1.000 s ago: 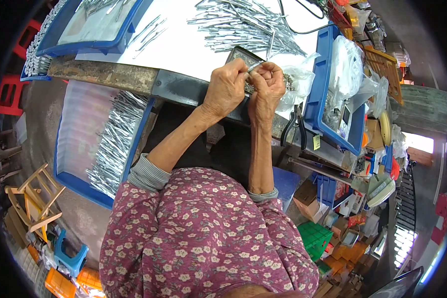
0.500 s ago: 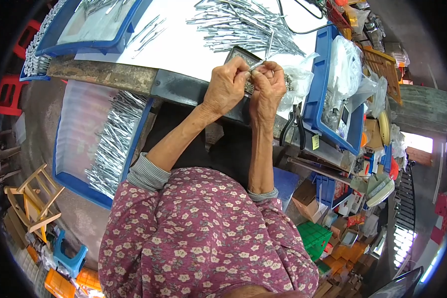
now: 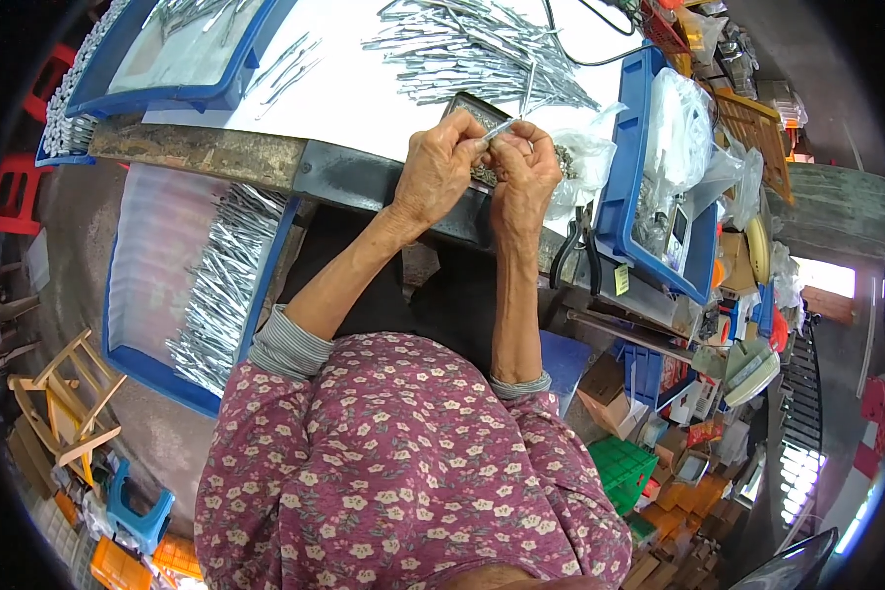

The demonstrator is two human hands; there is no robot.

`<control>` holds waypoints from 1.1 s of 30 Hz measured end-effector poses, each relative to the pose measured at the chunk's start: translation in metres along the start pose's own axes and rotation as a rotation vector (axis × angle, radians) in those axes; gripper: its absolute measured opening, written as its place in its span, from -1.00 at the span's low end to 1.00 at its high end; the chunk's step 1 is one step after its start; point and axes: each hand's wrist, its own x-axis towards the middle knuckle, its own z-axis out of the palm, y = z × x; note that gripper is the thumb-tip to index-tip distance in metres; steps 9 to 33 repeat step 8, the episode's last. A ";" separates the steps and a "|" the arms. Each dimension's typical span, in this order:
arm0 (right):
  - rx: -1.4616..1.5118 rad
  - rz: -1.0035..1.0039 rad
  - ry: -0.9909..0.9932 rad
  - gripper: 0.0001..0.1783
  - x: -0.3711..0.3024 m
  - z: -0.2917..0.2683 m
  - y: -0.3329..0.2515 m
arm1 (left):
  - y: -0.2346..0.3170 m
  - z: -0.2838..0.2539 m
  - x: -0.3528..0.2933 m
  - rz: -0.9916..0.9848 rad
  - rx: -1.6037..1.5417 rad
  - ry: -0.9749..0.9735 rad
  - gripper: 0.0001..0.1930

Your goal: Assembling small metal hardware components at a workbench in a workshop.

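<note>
My left hand (image 3: 437,169) and my right hand (image 3: 523,169) meet above the near edge of the white worktop. Between their pinched fingertips is a thin silvery metal rod (image 3: 499,129), its finer details too small to make out. Part of it is covered by my fingers. Just behind my hands lies a shallow dark tray (image 3: 470,101) of small parts, partly hidden by them. Beyond it spreads a heap of similar silvery rods (image 3: 482,49). A clear plastic bag (image 3: 585,162) lies right of my right hand.
Black-handled pliers (image 3: 578,251) hang over the table edge. To the right stands a blue bin (image 3: 621,187) with plastic bags. Another blue tray (image 3: 202,96) sits at the left, near a few loose rods (image 3: 290,69). Below is a tray of many rods (image 3: 228,285).
Both hands have shifted slightly left with the rod, which now shows more between the fingertips. The left fingers have moved a little apart from the right ones.
</note>
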 end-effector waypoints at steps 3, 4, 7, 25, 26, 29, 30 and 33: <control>-0.004 -0.001 -0.006 -0.69 -0.002 -0.001 0.001 | 0.002 -0.002 0.000 0.011 0.043 -0.015 -0.94; -0.004 0.000 -0.006 -0.69 -0.002 -0.001 0.001 | 0.003 -0.003 0.000 0.003 0.060 -0.030 -0.94; 0.041 -0.004 -0.020 -0.64 -0.002 -0.003 0.001 | 0.002 -0.005 -0.001 0.013 0.135 -0.042 -0.95; 0.043 0.012 -0.024 -0.61 -0.003 -0.003 0.000 | 0.001 -0.006 -0.001 0.031 0.194 -0.038 -0.95; 0.043 0.012 -0.024 -0.61 -0.003 -0.003 0.000 | 0.001 -0.006 -0.001 0.031 0.194 -0.038 -0.95; 0.043 0.012 -0.024 -0.61 -0.003 -0.003 0.000 | 0.001 -0.006 -0.001 0.031 0.194 -0.038 -0.95; 0.043 0.012 -0.024 -0.61 -0.003 -0.003 0.000 | 0.001 -0.006 -0.001 0.031 0.194 -0.038 -0.95; 0.043 0.012 -0.024 -0.61 -0.003 -0.003 0.000 | 0.001 -0.006 -0.001 0.031 0.194 -0.038 -0.95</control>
